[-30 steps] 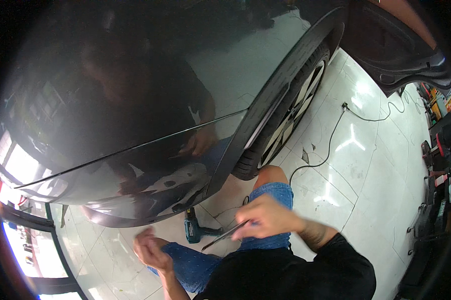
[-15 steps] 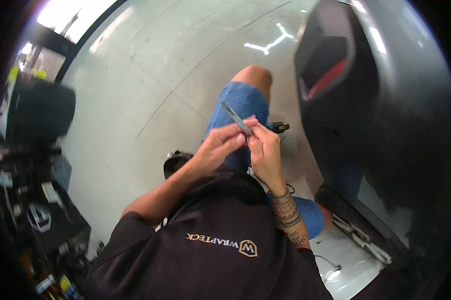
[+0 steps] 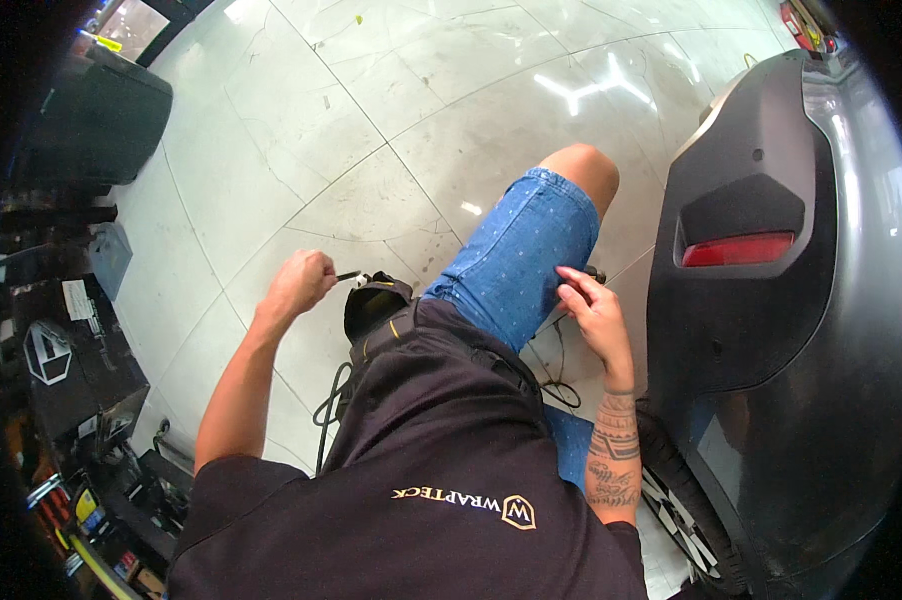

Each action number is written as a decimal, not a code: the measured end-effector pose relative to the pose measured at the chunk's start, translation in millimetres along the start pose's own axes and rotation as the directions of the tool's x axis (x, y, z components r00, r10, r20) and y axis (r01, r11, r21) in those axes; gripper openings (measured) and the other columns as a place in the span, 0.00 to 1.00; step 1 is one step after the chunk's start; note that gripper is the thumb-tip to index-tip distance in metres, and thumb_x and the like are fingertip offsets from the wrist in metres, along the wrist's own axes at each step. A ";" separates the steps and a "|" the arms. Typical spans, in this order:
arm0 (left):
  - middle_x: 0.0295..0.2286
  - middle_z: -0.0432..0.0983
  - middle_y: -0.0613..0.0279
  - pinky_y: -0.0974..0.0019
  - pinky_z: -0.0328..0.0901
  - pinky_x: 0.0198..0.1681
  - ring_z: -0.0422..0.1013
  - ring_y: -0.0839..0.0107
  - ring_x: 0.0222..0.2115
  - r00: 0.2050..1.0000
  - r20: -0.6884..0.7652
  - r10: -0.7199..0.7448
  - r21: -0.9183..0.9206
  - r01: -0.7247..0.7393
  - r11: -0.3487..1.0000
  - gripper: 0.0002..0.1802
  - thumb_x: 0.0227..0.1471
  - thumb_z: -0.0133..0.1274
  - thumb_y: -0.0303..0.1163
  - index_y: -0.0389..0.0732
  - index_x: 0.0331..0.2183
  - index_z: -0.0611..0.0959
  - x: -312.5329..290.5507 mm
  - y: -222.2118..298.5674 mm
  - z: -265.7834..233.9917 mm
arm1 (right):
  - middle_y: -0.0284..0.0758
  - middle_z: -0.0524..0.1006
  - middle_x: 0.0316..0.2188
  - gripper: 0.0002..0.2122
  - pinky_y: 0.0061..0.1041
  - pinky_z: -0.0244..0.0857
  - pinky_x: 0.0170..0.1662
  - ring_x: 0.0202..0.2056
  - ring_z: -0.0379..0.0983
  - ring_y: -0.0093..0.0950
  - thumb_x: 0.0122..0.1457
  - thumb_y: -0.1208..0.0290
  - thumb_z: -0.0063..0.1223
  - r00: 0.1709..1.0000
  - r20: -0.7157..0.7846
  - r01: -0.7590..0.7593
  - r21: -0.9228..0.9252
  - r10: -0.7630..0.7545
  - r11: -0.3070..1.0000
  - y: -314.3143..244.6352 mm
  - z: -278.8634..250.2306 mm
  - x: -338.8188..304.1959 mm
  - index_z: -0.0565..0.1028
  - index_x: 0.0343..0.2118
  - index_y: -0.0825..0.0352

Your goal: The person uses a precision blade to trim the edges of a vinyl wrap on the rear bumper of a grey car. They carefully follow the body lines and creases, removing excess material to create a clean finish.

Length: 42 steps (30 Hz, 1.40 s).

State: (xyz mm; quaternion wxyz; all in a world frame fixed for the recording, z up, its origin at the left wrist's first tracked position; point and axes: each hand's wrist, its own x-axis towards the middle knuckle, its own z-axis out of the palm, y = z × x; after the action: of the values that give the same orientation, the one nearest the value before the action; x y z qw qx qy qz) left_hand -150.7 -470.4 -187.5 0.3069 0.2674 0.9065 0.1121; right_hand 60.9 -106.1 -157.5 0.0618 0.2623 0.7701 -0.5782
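My left hand (image 3: 301, 284) is closed round one end of a slim dark tool (image 3: 349, 275), most of it hidden in my fingers. Its exposed tip reaches the top of a black pouch (image 3: 376, 308) at my waist, where a small whitish thing shows; I cannot tell whether they touch. My right hand (image 3: 595, 312) hovers beside the blue shorts (image 3: 516, 250) over my bent leg. Its index finger and thumb are stretched out slightly apart, with nothing visible between them. Partly hidden behind that hand is a small dark object (image 3: 597, 273).
A dark car bumper (image 3: 741, 300) with a red reflector (image 3: 739, 249) stands close on my right, above a tyre (image 3: 686, 500). Dark boxes (image 3: 81, 350) and a dark bin-like container (image 3: 101, 115) line the left. Pale tiled floor (image 3: 341, 190) lies ahead. A black cable (image 3: 561, 392) loops near my right forearm.
My hands were together around a slim grey tool and are now apart. The left has moved left to the pouch with a slim tool; the right has moved right, toward the bumper.
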 end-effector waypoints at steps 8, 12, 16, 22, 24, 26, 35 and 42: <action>0.23 0.74 0.37 0.52 0.69 0.28 0.74 0.46 0.27 0.988 0.156 -0.002 0.182 -0.027 0.983 0.07 0.38 0.50 0.23 0.29 0.22 0.79 51.7 26.1 32.4 | 0.36 0.77 0.36 0.18 0.20 0.66 0.33 0.29 0.72 0.20 0.57 0.68 0.51 0.969 -0.039 -0.245 -0.021 0.244 0.969 34.7 -32.3 -34.4 0.71 0.49 0.71; 0.26 0.75 0.38 0.51 0.69 0.30 0.74 0.45 0.29 0.974 0.228 0.004 0.134 -0.035 0.990 0.08 0.42 0.48 0.25 0.30 0.24 0.80 71.9 26.7 58.3 | 0.34 0.77 0.36 0.18 0.19 0.65 0.32 0.29 0.72 0.19 0.57 0.67 0.51 0.953 -0.051 -0.300 -0.048 0.297 0.953 47.8 -44.5 -46.0 0.71 0.50 0.69; 0.29 0.76 0.39 0.50 0.69 0.31 0.74 0.45 0.31 0.979 0.194 0.061 0.106 -0.083 0.991 0.09 0.43 0.48 0.27 0.34 0.24 0.81 78.0 11.4 110.4 | 0.34 0.76 0.36 0.18 0.19 0.65 0.32 0.29 0.71 0.18 0.57 0.68 0.51 0.948 -0.078 -0.308 0.012 0.308 0.951 61.1 -52.7 -54.1 0.71 0.50 0.69; 0.32 0.70 0.40 0.50 0.65 0.35 0.67 0.47 0.33 0.979 -0.086 0.187 0.257 -0.160 0.953 0.10 0.46 0.45 0.30 0.33 0.28 0.76 54.5 -9.5 183.4 | 0.46 0.74 0.46 0.19 0.28 0.65 0.48 0.47 0.72 0.31 0.56 0.68 0.53 0.948 -0.183 -0.266 -0.016 0.259 0.964 91.3 -49.2 -60.1 0.71 0.48 0.74; 0.35 0.70 0.43 0.47 0.64 0.37 0.65 0.47 0.38 0.994 -0.065 -0.083 0.111 0.089 0.990 0.13 0.49 0.45 0.34 0.35 0.30 0.79 43.7 43.1 133.1 | 0.41 0.77 0.37 0.18 0.24 0.67 0.38 0.36 0.74 0.26 0.56 0.69 0.52 0.954 -0.184 -0.240 0.009 0.237 0.971 107.6 -45.8 -55.7 0.71 0.48 0.74; 0.36 0.71 0.48 0.39 0.60 0.39 0.64 0.49 0.41 0.990 -0.085 -0.114 0.038 0.117 0.992 0.14 0.51 0.46 0.38 0.39 0.32 0.81 49.5 30.3 150.2 | 0.37 0.78 0.33 0.18 0.21 0.67 0.31 0.29 0.74 0.22 0.57 0.70 0.52 0.953 -0.146 -0.259 0.064 0.266 0.964 117.8 -41.0 -50.8 0.71 0.48 0.73; 0.40 0.67 0.54 0.41 0.59 0.42 0.62 0.51 0.44 0.999 0.010 0.043 0.217 -0.044 0.975 0.15 0.54 0.43 0.42 0.53 0.37 0.83 48.5 54.2 123.4 | 0.45 0.78 0.36 0.19 0.29 0.68 0.40 0.37 0.76 0.34 0.55 0.62 0.53 0.952 -0.148 -0.270 0.014 0.270 0.963 125.8 -26.5 -54.4 0.74 0.45 0.70; 0.43 0.66 0.47 0.46 0.62 0.44 0.63 0.48 0.46 0.975 0.148 0.163 0.415 -0.211 0.885 0.20 0.58 0.36 0.41 0.44 0.46 0.76 35.4 55.8 120.3 | 0.40 0.79 0.31 0.18 0.24 0.67 0.32 0.27 0.75 0.25 0.56 0.63 0.53 0.952 -0.142 -0.282 -0.048 0.273 0.958 132.0 -10.0 -71.1 0.74 0.46 0.69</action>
State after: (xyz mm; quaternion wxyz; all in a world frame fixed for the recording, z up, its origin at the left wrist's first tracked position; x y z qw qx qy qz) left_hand -77.0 -399.7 -279.2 0.2772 0.4201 0.8608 -0.0754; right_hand 186.5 -95.0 -239.2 0.0996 0.4038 0.7470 -0.5187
